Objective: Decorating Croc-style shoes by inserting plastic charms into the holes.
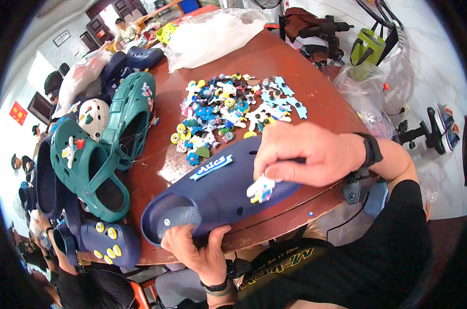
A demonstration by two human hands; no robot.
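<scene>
A navy blue clog (pixel 218 191) lies slanted along the near edge of the table, its heel opening toward the left. My left hand (pixel 200 255) grips the rim of that opening, thumb and fingers on the clog. Between the thumb and fingers of my right hand (pixel 305 154) is a small white shoe charm (pixel 263 189) with coloured spots, held over the clog's toe part. A light blue, banner-shaped charm with lettering (pixel 212 167) sits on the clog's upper. Just beyond the clog is a loose pile of colourful shoe charms (pixel 226 116).
Green clogs (pixel 79 162) with charms, a white clog (pixel 93 117) and a navy clog with yellow charms (pixel 110 242) crowd the table's left side. A clear plastic bag (pixel 213 38) lies at the far end. Other people sit along the left. A green bag (pixel 368 46) stands at right.
</scene>
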